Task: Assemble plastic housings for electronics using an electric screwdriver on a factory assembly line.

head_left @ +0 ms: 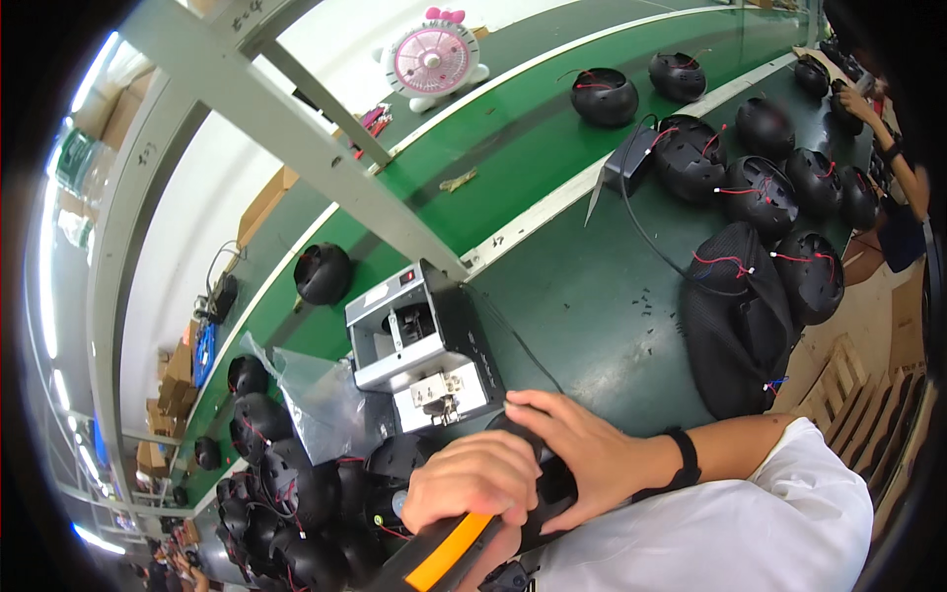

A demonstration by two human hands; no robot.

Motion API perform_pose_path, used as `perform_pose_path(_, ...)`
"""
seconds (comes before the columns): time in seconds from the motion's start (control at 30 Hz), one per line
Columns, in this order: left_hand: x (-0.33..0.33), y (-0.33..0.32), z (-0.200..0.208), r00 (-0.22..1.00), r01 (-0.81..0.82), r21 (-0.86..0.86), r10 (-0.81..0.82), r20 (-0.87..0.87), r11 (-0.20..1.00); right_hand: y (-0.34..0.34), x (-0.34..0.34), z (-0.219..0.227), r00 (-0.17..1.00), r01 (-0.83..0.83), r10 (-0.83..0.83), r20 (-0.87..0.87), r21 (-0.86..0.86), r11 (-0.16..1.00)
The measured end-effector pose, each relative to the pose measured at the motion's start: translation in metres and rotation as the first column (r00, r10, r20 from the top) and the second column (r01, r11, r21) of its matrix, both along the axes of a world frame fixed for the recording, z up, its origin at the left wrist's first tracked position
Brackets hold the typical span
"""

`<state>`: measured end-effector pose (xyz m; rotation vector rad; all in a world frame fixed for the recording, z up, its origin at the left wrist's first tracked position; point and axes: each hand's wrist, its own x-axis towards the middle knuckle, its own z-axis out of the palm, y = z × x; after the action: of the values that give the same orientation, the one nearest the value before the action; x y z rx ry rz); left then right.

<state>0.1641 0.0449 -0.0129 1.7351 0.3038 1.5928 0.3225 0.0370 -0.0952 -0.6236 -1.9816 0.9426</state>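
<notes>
My left hand (469,483) is closed in a fist around a thick black tool with an orange stripe (449,555). The tool's body runs to the lower edge, and its tip is hidden. Close against it, my right hand (602,459), with a black wristband, curves over a round black shell (555,483), thumb and fingers spread around its sides. The hands cover much of that shell. Just beyond them stands a grey and black bench machine (400,331) with a red switch and a metal fixture on its white base.
Black shells with red wires crowd the left (291,483) and right (760,192). A clear plastic bag (321,400) leans by the machine. Small dark screws (646,306) lie scattered on the bench. Beyond run a green conveyor (503,138) and metal frame (326,168); another person's hand (856,104) is far right.
</notes>
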Motion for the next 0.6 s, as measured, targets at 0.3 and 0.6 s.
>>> perform_pose_path(0.3, -0.073, 0.023, 0.056, 0.951, -0.199, -0.376, 0.271, 0.149, 0.905, 0.005, 0.001, 0.003, 0.991, -0.130, 0.124, -0.049, -0.143, 0.981)
perform_pose_path(0.6, -0.080, 0.052, 0.000, 0.872, -0.377, -0.507, 0.482, 0.088, 0.775, 0.010, 0.003, 0.010, 0.985, -0.167, 0.170, 0.041, -0.066, 0.984)
